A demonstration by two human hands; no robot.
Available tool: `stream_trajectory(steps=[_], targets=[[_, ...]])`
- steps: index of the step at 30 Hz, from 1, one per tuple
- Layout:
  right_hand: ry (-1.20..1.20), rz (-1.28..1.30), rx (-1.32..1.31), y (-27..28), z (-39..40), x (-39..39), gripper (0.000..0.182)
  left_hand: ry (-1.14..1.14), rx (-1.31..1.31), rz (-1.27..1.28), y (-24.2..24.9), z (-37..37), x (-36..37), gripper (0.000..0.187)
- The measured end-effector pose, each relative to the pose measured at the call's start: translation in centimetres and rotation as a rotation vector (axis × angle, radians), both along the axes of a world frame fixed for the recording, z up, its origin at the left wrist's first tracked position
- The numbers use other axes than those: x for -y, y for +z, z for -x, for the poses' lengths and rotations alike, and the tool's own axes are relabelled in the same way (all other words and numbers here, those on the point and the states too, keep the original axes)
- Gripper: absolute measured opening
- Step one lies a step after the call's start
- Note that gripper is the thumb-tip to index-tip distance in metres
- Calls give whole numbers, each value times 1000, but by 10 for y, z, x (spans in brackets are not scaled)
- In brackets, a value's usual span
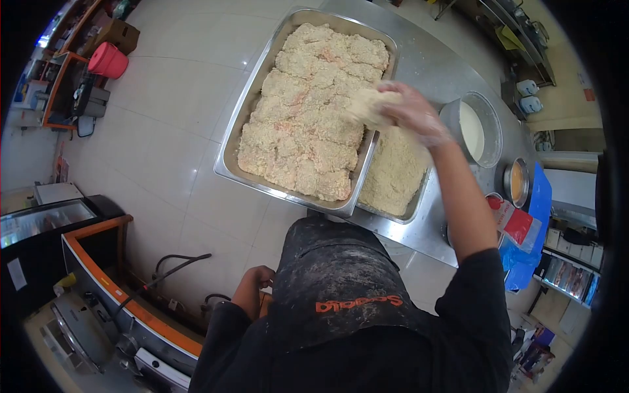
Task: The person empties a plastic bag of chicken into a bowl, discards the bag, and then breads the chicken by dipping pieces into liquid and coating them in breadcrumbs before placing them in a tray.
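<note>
My right hand (pixel 417 118), dusted pale, is closed around a crumb-coated piece (pixel 372 107); motion blurs it somewhat. It is over the right edge of a deep metal tray (pixel 229 152) full of breaded pieces (pixel 301 111) packed side by side in rows. Below the hand, a second metal tray (pixel 407 217) holds loose breadcrumbs (pixel 393 177). Its left edge is hidden by the big tray. Down beside my dark, floury apron (pixel 341 262), my left hand (pixel 263 277) has its fingers curled, with nothing visible in them.
Right of the trays on the steel table (pixel 426 49) stand a metal bowl of white batter (pixel 470 131) and a smaller bowl of orange stuff (pixel 517 182). A red-and-white packet (pixel 514 221) lies near blue plastic (pixel 538 209). An orange-edged counter (pixel 118 288) stands at lower left.
</note>
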State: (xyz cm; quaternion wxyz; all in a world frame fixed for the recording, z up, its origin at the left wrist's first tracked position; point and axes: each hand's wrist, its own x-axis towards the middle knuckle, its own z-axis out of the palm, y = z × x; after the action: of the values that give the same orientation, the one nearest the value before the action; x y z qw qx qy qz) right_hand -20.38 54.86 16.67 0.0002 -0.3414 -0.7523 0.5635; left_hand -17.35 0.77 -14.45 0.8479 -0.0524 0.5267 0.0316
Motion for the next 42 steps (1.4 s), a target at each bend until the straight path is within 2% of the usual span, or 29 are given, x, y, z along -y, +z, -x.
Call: stream_trajectory(steps=[4,6,7,10,13,14,16,17,18,19,22,24,27,30,33,35,37,39,41,42], targets=[[57,-181,85,-76,55,-9,50,-67,-182,-130,-17,-20,20,19],[127,-236,179,-96,70,-21,47,-21,-174,-66,-53,-37,43,22],[163,-264,227,-97,75,-21,46,2,-169,-35,-58,-41,46,23],[460,-671,640,-81,92,-14,36,59,-190,-120,-47,-49,52,25],[378,-787,567,-68,82,10,38,1,-192,-134,-43,-58,48,30],[593,-864,676,-39,78,36,46,-8,-140,-76,-37,-57,41,32],[759,-1031,618,-39,60,64,61,-33,-38,40,-15,-48,25,34],[702,-1120,451,-92,44,66,68,-48,-69,-46,-31,-54,32,34],[641,-1201,283,-120,35,65,75,-64,-100,-131,-64,-69,51,34],[641,-1127,329,-116,36,66,79,-83,-129,-215,-81,-75,61,34],[638,-913,417,-97,41,70,90,-44,-172,-258,-40,-48,38,30],[660,-791,410,-89,48,57,92,-97,-146,-244,-41,-35,26,28],[795,-755,484,-85,54,48,87,-152,-124,-124,-46,-20,18,25],[854,-687,451,-79,48,37,77,-208,-157,-44,-44,-3,3,21],[482,-690,104,-30,-16,57,67,-230,-159,-40,-20,13,-18,20],[307,-477,-123,-6,-77,56,59,-240,-155,-26,-17,19,-26,21],[239,-370,13,26,-152,46,46,-270,-161,9,-22,21,-29,22],[191,-546,88,53,-237,42,34,-244,-191,41,-5,24,-40,22],[107,-614,51,80,-317,34,23,-294,-233,-37,-3,29,-44,22],[9,-547,62,94,-356,33,23,-338,-255,-91,-5,28,-45,23]])
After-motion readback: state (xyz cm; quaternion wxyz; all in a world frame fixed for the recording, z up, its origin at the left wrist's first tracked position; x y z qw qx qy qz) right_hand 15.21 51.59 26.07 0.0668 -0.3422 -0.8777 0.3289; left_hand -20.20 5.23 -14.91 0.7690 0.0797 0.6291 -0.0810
